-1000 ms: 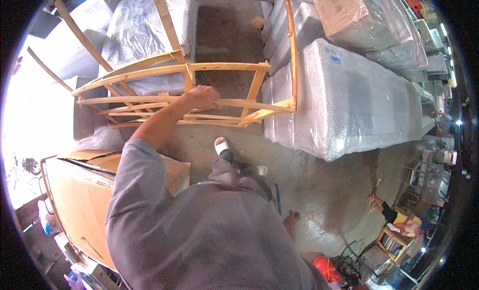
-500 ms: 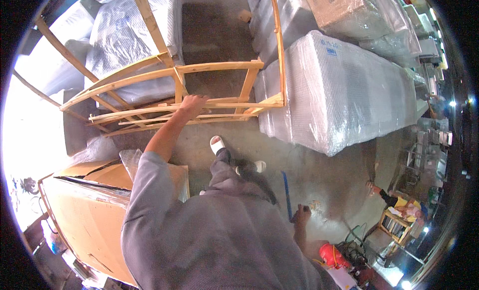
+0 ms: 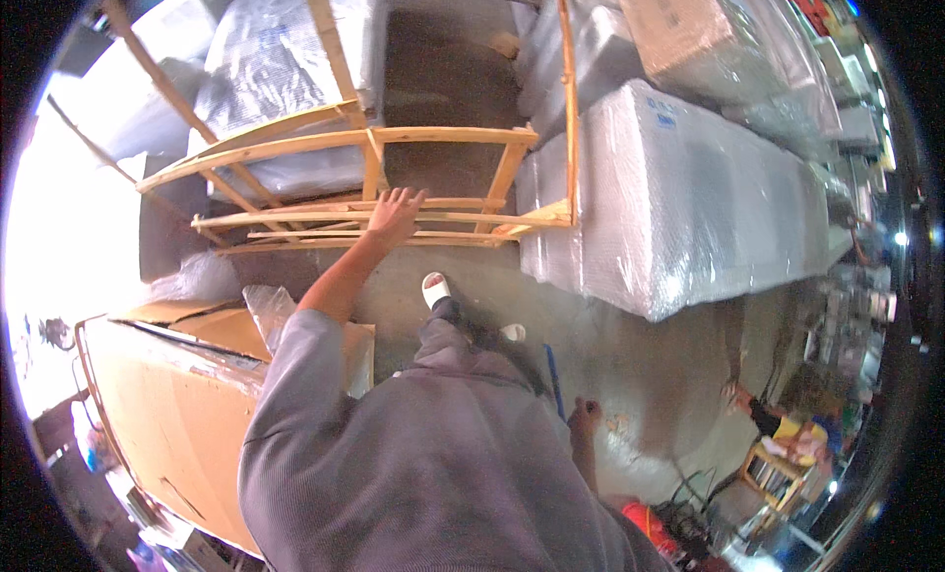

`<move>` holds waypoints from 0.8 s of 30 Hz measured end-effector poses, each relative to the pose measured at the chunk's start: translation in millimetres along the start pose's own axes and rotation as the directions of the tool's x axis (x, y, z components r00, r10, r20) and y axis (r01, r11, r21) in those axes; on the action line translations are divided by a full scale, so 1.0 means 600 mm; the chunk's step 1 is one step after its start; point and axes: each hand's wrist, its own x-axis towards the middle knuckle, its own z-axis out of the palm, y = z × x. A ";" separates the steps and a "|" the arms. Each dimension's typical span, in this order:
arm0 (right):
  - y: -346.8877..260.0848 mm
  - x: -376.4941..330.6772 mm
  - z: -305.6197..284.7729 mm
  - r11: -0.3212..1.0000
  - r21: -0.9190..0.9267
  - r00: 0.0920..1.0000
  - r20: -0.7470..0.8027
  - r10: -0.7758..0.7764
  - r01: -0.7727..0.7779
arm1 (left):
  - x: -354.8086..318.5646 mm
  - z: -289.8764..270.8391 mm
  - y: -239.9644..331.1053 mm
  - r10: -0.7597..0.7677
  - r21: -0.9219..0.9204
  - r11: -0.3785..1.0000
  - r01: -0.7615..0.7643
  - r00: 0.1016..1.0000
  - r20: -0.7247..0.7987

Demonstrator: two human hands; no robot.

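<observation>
My left hand (image 3: 397, 215) lies across the thin slats of a bare wooden crate frame (image 3: 448, 136), its fingers stretched out and a little apart. The frame's long rails run left to right in front of me, with loose-looking slats bunched along the near side. Low on my right, my right hand (image 3: 586, 412) has curled fingers. A narrow blue bar (image 3: 553, 375) reaches forward from it, with the near end hidden at the hand. The grip itself is small and partly shaded.
A large bubble-wrapped block (image 3: 728, 198) stands right of the frame, another wrapped block (image 3: 285, 65) beyond it. An open cardboard box (image 3: 167, 405) is close on my left. Lower right are a red object (image 3: 650, 528), cables, and a person in yellow (image 3: 799, 442).
My left hand's fingers have turned from pointing right to pointing forward over the slats. My right hand and the blue bar have shifted slightly left. The whole view has moved a little.
</observation>
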 end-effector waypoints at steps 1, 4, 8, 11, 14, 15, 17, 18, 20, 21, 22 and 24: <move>-0.006 0.011 0.003 0.995 0.046 0.996 0.010 0.089 -0.089 | -0.006 0.000 0.006 -0.034 0.044 0.998 0.035 0.999 -0.026; -0.009 0.069 0.011 0.947 -0.279 0.987 0.087 -0.137 0.156 | -0.032 0.002 0.035 -0.175 -0.161 0.977 0.140 0.956 -0.237; -0.012 0.186 0.011 0.573 -0.705 0.906 0.274 -0.324 0.418 | -0.099 -0.001 0.141 -0.544 -0.500 0.777 0.381 0.807 -0.231; -0.033 0.258 0.020 0.578 -0.610 0.840 0.389 -0.378 0.542 | -0.183 -0.009 0.244 -0.639 -0.601 0.688 0.407 0.732 -0.235; -0.042 0.308 0.044 0.481 -0.473 0.675 0.506 -0.537 0.738 | -0.307 0.007 0.368 -0.698 -0.678 0.637 0.366 0.647 -0.306; -0.044 0.323 0.051 0.445 -0.419 0.611 0.541 -0.578 0.792 | -0.354 0.020 0.402 -0.733 -0.695 0.595 0.403 0.628 -0.263; -0.049 0.357 0.069 0.512 -0.357 0.613 0.595 -0.520 0.781 | -0.461 0.054 0.479 -0.824 -0.709 0.475 0.522 0.546 -0.151; -0.052 0.375 0.079 0.607 -0.355 0.666 0.618 -0.418 0.711 | -0.513 0.073 0.516 -0.860 -0.715 0.411 0.565 0.501 -0.098; -0.060 0.409 0.100 0.646 -0.348 0.660 0.673 -0.333 0.680 | -0.615 0.108 0.592 -0.926 -0.703 0.245 0.667 0.377 0.035; -0.062 0.424 0.110 0.599 -0.333 0.615 0.703 -0.357 0.728 | -0.665 0.122 0.632 -0.944 -0.674 0.130 0.727 0.298 0.139; -0.064 0.436 0.121 0.550 -0.319 0.571 0.730 -0.377 0.772 | -0.709 0.135 0.668 -0.947 -0.632 0.044 0.774 0.235 0.222; -0.066 0.453 0.143 0.492 -0.174 0.422 0.783 -0.456 0.853 | -0.781 0.161 0.730 -0.911 -0.600 -0.142 0.787 0.134 0.391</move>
